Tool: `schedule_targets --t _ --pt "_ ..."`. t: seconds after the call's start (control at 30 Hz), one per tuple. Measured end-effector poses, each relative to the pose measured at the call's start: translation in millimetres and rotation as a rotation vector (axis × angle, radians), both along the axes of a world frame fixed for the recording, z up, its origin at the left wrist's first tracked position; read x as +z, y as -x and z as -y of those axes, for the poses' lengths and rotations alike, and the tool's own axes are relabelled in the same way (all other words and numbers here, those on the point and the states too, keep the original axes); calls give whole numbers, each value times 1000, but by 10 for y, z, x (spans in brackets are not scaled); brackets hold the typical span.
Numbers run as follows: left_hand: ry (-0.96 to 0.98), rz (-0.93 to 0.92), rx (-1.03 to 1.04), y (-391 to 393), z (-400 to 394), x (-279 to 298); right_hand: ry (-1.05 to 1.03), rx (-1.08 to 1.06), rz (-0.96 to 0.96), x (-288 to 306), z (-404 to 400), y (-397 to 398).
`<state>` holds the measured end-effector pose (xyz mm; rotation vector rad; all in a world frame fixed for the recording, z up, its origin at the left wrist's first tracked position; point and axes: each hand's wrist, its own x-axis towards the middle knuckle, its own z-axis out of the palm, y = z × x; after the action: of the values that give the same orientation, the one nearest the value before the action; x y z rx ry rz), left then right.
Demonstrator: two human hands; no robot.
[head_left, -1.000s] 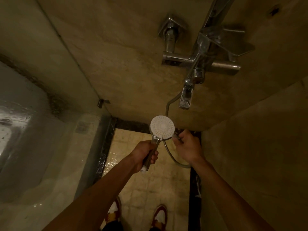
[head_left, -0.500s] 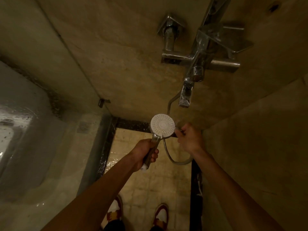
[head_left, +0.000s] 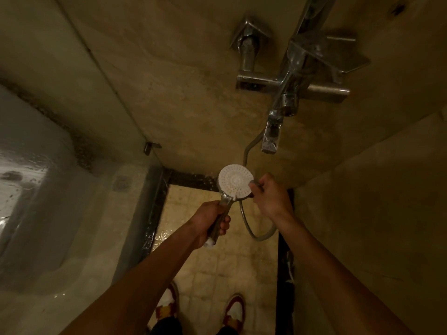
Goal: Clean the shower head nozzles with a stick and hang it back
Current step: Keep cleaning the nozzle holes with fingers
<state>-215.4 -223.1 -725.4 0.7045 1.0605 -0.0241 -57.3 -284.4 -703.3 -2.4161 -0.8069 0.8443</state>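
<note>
My left hand [head_left: 211, 221] grips the chrome handle of a hand shower, whose round white nozzle face [head_left: 235, 181] is turned up toward me. My right hand [head_left: 269, 195] is closed at the right rim of that face, fingertips touching its edge. It seems to pinch a thin stick there, but the stick is too small and dark to make out. A grey hose [head_left: 255, 232] loops down from the handle and rises behind the head to the wall.
A chrome mixer tap with spout [head_left: 287, 93] and a riser rail are fixed on the beige wall above. A glass partition [head_left: 60, 213] stands on the left. Below are a tiled floor [head_left: 217, 262] and my two red-and-white shoes.
The shower head has risen slightly, and my right hand has moved up and left from below the rim onto the right edge of the nozzle face.
</note>
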Motion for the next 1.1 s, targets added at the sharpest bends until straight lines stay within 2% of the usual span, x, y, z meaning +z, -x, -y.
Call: schedule_targets --t 0.17,0.43,0.77,0.93,1.1 --pt "-3 11 12 7 -22 15 70 22 1 -14 193 102" --pt "-16 17 6 -34 80 16 24 95 66 62 41 255" --pt "-31 10 8 -20 26 28 86 27 81 32 206 54" --pt "-32 13 -11 -28 77 22 52 107 90 58 231 280" --pt "-34 25 -15 3 56 27 1 59 106 128 11 153"
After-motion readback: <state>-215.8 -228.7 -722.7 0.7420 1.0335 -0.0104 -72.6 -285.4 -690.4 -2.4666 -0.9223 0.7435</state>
